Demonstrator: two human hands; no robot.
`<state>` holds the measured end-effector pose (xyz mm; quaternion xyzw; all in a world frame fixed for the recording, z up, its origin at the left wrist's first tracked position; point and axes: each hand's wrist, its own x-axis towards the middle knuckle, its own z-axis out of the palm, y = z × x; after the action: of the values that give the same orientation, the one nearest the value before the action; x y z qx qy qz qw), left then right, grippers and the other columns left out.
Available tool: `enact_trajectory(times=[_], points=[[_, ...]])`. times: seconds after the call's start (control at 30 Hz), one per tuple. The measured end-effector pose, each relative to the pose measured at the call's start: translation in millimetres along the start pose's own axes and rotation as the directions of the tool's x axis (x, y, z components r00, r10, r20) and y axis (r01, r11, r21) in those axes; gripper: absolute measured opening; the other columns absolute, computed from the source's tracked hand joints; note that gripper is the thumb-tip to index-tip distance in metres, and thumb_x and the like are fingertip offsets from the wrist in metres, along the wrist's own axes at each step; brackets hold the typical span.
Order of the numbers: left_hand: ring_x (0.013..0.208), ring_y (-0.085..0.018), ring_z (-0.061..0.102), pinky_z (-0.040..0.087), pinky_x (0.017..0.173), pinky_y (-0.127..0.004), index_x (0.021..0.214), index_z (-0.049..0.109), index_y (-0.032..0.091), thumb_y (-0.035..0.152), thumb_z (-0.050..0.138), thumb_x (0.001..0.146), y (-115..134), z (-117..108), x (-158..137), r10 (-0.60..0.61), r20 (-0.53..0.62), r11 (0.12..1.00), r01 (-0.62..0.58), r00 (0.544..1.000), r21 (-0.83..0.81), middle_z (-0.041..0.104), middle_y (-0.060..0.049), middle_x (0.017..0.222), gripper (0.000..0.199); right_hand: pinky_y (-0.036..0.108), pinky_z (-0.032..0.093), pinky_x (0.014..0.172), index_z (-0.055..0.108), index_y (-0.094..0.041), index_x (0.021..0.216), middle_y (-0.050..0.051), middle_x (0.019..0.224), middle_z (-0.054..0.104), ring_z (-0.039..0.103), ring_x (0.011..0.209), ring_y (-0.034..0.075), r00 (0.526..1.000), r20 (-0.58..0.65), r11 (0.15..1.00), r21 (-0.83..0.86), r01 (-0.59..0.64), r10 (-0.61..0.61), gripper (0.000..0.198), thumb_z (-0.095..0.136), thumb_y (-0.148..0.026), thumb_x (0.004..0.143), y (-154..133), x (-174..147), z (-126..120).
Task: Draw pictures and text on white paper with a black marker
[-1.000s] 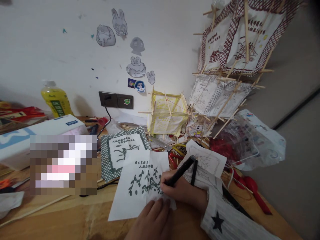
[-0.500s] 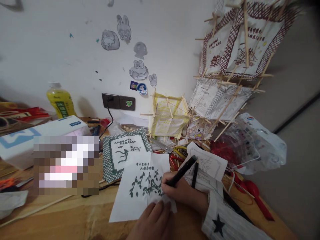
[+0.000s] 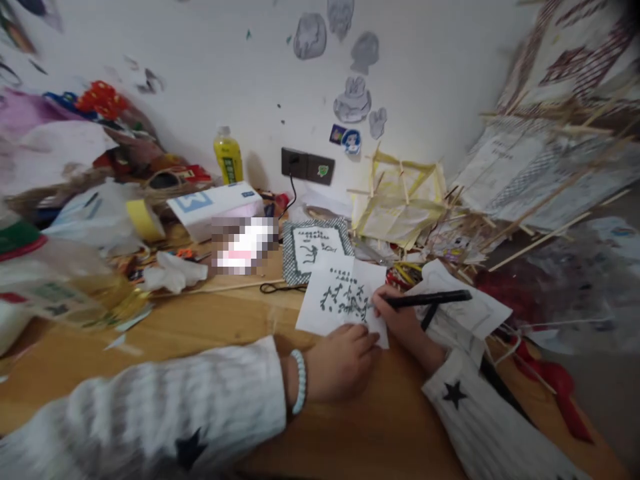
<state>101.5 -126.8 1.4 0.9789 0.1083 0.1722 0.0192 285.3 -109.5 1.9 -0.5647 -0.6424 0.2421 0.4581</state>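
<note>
A sheet of white paper (image 3: 311, 308) lies on the table, with dark writing and a drawing of leafy branches on it. In my right hand (image 3: 403, 323) is a black marker pen (image 3: 435, 297), tilted over to the right, near the drawing's right side; its tip is hidden by my fingers. My left hand (image 3: 337, 363) lies across the lower edge of the sheet, fingers stretched and holding nothing. Partly under the sheet's top is a drawing with a dark green crosshatched border (image 3: 295, 257).
Right of the sheet are curled drawn papers (image 3: 465, 300) and a red ribbon (image 3: 555, 380). Behind stand a yellow paper-and-stick frame (image 3: 400, 200) and larger ones at right. Leftward are a white box (image 3: 210, 210), a yellow drink bottle (image 3: 228, 157), tape (image 3: 145, 220) and a large clear bottle (image 3: 65, 280).
The view has swung left and back, bringing more of the left table and my left sleeve into sight. The pen leans lower to the right. Both hands stay at the sheet.
</note>
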Motion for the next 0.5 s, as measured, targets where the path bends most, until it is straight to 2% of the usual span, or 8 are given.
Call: enact_trajectory(times=[0.2, 0.5], points=[[0.11, -0.027, 0.049, 0.043, 0.091, -0.04, 0.115, 0.057, 0.013, 0.022, 0.05, 0.089, -5.5, 0.6, 0.1, 0.025, 0.009, 0.995, -0.024, 1.0, -0.098, 0.058, -0.015, 0.122, 0.029, 0.027, 0.041, 0.057, 0.051, -0.021, 0.066, -0.005, 0.054, 0.051, 0.05, 0.053, 0.014, 0.994, -0.083, 0.997, -0.055, 0.06, -0.065, 0.016, 0.051, -0.029, 0.081, -0.5, -0.3, -4.8], [0.103, -0.026, 0.051, 0.044, 0.089, -0.038, 0.109, 0.059, 0.012, 0.024, 0.054, 0.087, -4.2, 9.7, -0.2, 0.028, -0.022, 0.998, -0.029, 0.999, -0.064, 0.061, -0.014, 0.116, 0.025, 0.026, 0.04, 0.054, 0.052, -0.021, 0.07, -0.005, 0.053, 0.051, 0.05, 0.051, 0.014, 0.987, -0.145, 0.996, -0.053, 0.065, -0.073, 0.017, 0.051, -0.033, 0.082, -2.5, -2.5, -2.1]])
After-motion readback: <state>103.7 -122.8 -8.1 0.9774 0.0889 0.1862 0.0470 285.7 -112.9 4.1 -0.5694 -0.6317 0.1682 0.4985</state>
